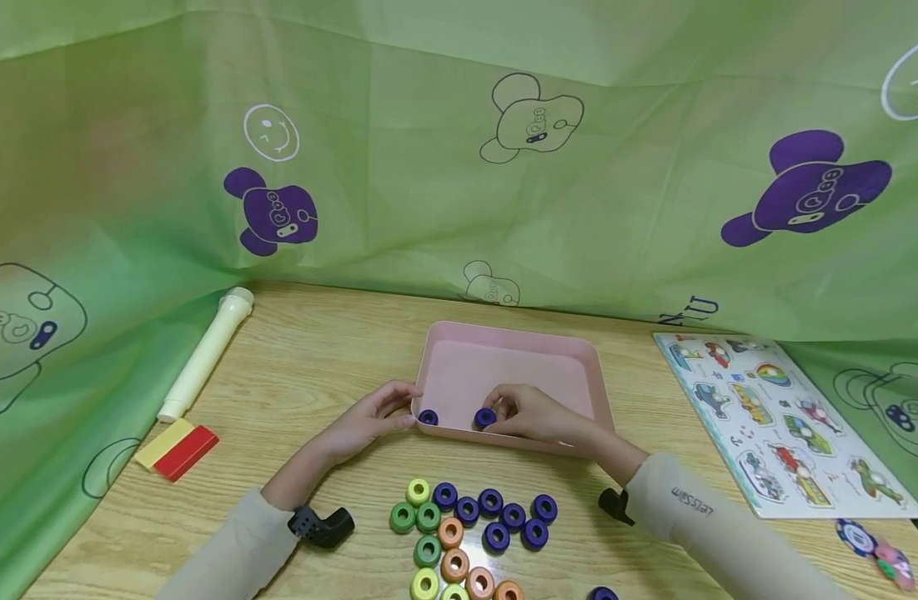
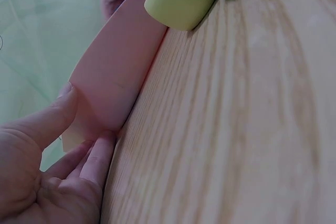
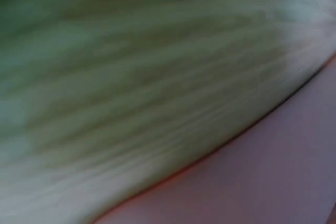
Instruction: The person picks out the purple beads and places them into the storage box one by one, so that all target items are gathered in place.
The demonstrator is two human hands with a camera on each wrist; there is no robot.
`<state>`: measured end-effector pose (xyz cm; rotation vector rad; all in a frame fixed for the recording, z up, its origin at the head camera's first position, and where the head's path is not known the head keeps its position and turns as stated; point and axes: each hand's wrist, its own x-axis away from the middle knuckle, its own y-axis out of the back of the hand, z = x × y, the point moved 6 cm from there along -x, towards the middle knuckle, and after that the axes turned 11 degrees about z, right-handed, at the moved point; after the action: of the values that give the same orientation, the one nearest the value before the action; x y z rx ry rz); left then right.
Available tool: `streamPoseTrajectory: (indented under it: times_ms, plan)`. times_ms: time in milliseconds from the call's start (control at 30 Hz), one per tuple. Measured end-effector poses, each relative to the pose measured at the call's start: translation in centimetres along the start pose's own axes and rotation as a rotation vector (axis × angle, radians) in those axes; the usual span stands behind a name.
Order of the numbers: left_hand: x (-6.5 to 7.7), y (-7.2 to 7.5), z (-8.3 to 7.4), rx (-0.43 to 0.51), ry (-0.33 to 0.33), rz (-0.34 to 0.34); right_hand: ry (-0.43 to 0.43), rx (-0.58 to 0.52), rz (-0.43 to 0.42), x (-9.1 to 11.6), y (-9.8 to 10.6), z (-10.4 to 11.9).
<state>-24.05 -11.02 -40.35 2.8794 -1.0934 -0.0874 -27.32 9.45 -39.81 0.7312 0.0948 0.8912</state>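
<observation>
Left hand and right hand were both at the pink tray: the left one rested against the outside of its near left corner, thumb and fingers parted and fairly straight, while the right one reached over the near wall and pinched a dark blue ring between thumb and fingers. That ring was within the tray's walls, close to the near side; whether it touched the floor could not be told, and the blurred right wrist view showed no fingers to settle it. Apart from it, the only visible content was a second blue ring, tucked in the near left corner, and most of the tray floor showed bare. Judging by that, the placing of blue rings looked barely begun, with one down and one in the fingers. Eight loose blue rings were outside on the table, one of them cut off by the lower edge of the head view, so they seemed to be what was left of that colour. Green rings, yellow rings and orange rings were grouped beside them, none visible in the tray.
</observation>
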Motion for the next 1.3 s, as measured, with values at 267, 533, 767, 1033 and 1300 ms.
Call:
streamPoseTrajectory:
  times_ms: [267,533,767,1033,1300]
  plan:
    - [0.0,0.1,0.0,0.012,-0.004,0.001,0.008,0.100,0.012,-1.1,-0.6,1.7]
    - [-0.2,0.1,0.0,0.022,-0.001,0.006,0.010,0.062,0.039,-2.4,-1.3,2.0]
    - [-0.2,0.0,0.0,0.031,-0.002,0.011,-0.014,0.059,0.040,-2.9,-1.8,2.0]
    - [-0.2,-0.1,-0.1,0.017,-0.002,0.010,-0.010,0.076,0.042,-2.6,-1.7,2.2]
    - [0.0,0.0,0.0,0.015,-0.005,0.005,0.021,0.035,-0.006,0.7,0.8,1.8]
